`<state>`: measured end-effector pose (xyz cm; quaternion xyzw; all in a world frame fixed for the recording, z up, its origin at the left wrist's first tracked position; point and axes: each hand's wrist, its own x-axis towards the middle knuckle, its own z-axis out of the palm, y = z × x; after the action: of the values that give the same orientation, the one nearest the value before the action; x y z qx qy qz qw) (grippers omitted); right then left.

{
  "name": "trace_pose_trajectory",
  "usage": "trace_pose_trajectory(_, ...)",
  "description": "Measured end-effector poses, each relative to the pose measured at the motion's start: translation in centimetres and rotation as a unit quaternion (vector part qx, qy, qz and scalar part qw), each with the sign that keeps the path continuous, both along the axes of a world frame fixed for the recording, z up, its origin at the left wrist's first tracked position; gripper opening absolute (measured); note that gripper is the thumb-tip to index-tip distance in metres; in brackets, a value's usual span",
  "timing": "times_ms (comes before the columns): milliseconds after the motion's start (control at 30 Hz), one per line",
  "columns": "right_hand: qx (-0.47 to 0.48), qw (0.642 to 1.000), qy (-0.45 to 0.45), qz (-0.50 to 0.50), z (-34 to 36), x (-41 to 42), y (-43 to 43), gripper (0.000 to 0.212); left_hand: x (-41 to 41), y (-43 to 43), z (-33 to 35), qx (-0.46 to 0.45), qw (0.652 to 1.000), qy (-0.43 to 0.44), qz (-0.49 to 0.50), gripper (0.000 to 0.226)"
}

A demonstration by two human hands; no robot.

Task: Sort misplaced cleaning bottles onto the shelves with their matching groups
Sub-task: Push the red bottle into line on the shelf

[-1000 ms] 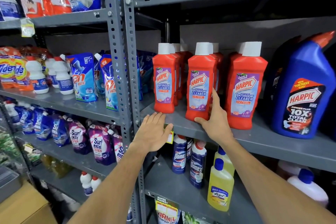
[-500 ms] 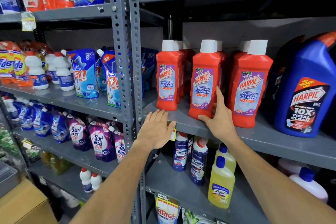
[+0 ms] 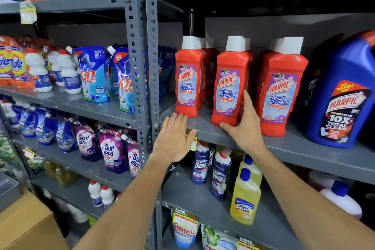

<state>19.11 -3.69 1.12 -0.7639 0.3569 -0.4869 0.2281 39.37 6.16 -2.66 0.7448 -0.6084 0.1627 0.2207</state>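
Head view: right hand (image 3: 246, 128) fingers loosely cup red Harpic bottle (image 3: 230, 85); left hand (image 3: 174, 140) flat, empty.

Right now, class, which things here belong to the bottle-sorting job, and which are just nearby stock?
In the job:
- right hand against the middle red Harpic bottle
- left hand, open, at the shelf edge

Just nearby:
- blue Harpic jug
- Domex bottles
- yellow bottles
- Surf Excel pouches

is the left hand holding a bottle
No, the left hand lies open and flat at the shelf edge, below the red bottles, gripping nothing.
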Motion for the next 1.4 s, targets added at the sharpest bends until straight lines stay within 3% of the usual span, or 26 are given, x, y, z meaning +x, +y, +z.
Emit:
trace_pose_trajectory(167,-0.070,0.995,-0.074,-0.004,-1.0,-1.0,3.8,0.098,-0.3,2.7,-2.9,-0.115,0.992,-0.027,0.042,0.067)
trace_pose_trajectory(333,-0.144,0.987,-0.042,0.052,-7.0,-0.5,9.1,0.077,-0.8,4.6,-10.4,-0.106,0.993,0.015,0.056,0.067)
trace_pose_trajectory(500,-0.015,0.998,0.000,0.069,-15.2,1.2,8.6,0.068,-0.5,5.0,-19.8,0.019,0.998,0.053,0.029,0.067)
trace_pose_trajectory(667,0.173,0.984,0.021,-0.027,-21.8,3.0,4.4,0.105,1.7,3.3,-26.2,0.145,0.986,0.076,-0.020,0.073)
trace_pose_trajectory(800,0.279,0.953,0.044,-0.112,-25.0,4.3,1.5,0.110,3.6,1.5,-29.1,0.238,0.967,0.074,-0.044,0.079)
trace_pose_trajectory(900,0.294,0.939,0.067,-0.166,-27.1,5.1,-0.4,0.107,4.1,0.6,-30.6,0.286,0.953,0.092,-0.043,0.081)
trace_pose_trajectory(1167,0.298,0.919,0.046,-0.255,-29.6,6.6,-3.3,0.089,4.3,0.1,-33.1,0.230,0.969,0.074,-0.042,0.084)
trace_pose_trajectory(1267,0.298,0.918,0.073,-0.252,-30.2,6.4,-3.4,0.068,4.2,0.2,-33.2,0.225,0.970,0.079,-0.044,0.083)
trace_pose_trajectory(1400,0.279,0.937,0.094,-0.187,-30.3,6.2,-2.2,0.059,4.2,0.3,-33.3,0.216,0.973,0.075,-0.041,0.082)
